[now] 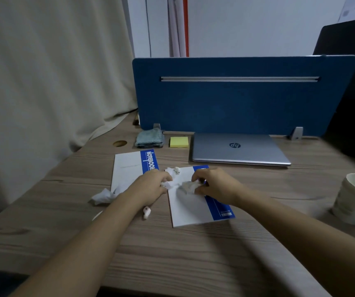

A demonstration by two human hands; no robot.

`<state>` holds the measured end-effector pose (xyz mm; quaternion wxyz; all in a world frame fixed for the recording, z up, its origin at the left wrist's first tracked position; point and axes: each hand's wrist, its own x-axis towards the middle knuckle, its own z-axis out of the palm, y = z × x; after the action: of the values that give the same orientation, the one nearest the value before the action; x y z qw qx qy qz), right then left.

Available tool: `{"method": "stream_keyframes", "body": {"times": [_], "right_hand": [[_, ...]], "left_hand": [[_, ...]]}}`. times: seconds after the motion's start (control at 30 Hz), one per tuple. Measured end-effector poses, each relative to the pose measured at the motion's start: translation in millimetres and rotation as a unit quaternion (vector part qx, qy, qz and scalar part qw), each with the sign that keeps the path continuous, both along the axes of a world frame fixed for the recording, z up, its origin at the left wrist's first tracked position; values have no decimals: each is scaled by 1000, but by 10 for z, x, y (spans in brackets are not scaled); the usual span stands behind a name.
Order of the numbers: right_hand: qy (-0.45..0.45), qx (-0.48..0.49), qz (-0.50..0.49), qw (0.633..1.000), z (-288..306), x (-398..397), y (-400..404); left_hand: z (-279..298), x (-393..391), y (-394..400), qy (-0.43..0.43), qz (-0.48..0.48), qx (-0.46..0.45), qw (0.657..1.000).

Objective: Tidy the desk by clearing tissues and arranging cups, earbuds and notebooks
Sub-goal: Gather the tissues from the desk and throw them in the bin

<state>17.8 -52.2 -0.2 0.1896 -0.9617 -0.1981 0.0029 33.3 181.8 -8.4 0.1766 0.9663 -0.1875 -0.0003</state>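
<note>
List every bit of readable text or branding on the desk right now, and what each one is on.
"hp": round logo on the lid of the closed silver laptop, seen upside down.
"Notebook": white lettering on the blue band of the far notebook, running sideways; the last letter is partly covered.
Small print on the blue band of the near notebook: too small to read.
Papers on the wall: blurred, unreadable.

Both hands [150,185] [213,183] on crumpled tissues [188,186] atop a notebook [190,207].
</note>
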Motion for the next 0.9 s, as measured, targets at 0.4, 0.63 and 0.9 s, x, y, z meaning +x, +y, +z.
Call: {"method": "stream_keyframes", "body": {"times": [0.4,0.63,0.9], "right_hand": [[-32,49,-2,998,-67,5,170],[-49,104,11,993,-37,-2,573],[-55,84,31,994,-6,-41,985]], "left_hand": [[110,56,344,-41,72,-85,993],[290,-151,984,-36,125,-67,989],[259,-372,1228,23,122,-89,988]]}}
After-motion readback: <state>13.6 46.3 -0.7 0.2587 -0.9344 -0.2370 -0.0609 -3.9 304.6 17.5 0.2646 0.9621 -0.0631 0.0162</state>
